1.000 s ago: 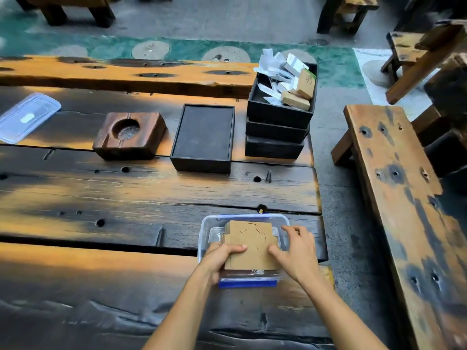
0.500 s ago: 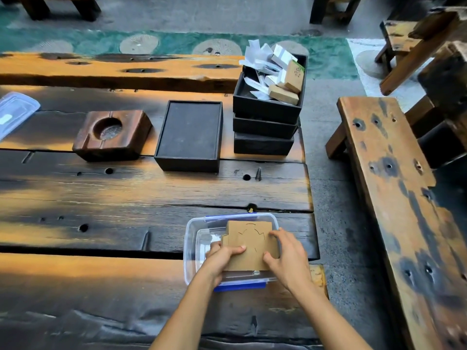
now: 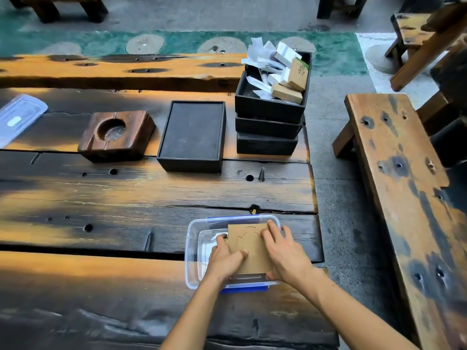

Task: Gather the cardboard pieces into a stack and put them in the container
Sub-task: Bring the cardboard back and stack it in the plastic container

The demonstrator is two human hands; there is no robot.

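Observation:
A stack of brown cardboard pieces (image 3: 249,246) with die-cut lines sits inside a clear plastic container (image 3: 193,251) with blue clips, near the table's front right. My left hand (image 3: 225,260) grips the stack's left edge, thumb on top. Its right side lies under my right hand (image 3: 284,253), whose fingers are spread over the top. The stack's lower layers are hidden.
A black tray (image 3: 193,133) and a wooden block with a round hollow (image 3: 117,133) lie mid-table. Stacked black trays (image 3: 269,122) hold small boxes and papers. A clear lid (image 3: 19,117) rests far left. A wooden bench (image 3: 406,198) stands to the right.
The stack has sunk lower into the container under both hands. My right hand's fingers have slid further over its top. The camera has shifted slightly.

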